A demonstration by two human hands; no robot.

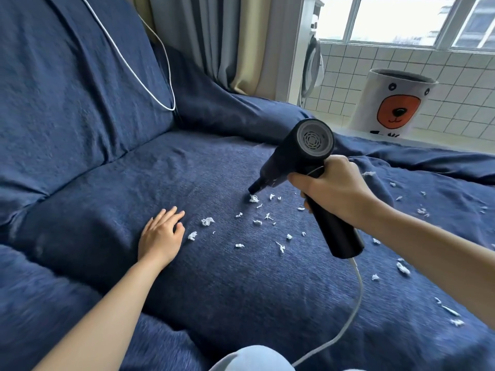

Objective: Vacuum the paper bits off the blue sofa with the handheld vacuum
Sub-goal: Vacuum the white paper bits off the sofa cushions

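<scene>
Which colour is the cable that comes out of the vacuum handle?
White: the cable leaves the bottom of the black handheld vacuum, clearest in the head view.

Daylight is coming in through the window at upper right, and the panes are blowing out to near white, washing away whatever lies outside. Light is falling soft and even across the blue sofa, throwing only faint shadows away from the window, under the left hand and in the cushion folds. Wide-angle distortion is bending the window frame and the tiled wall below it. Fabric toward the bottom edge, farthest from the window, is smearing into blur; the centre is holding sharp. No glare is showing on the sofa.
</scene>
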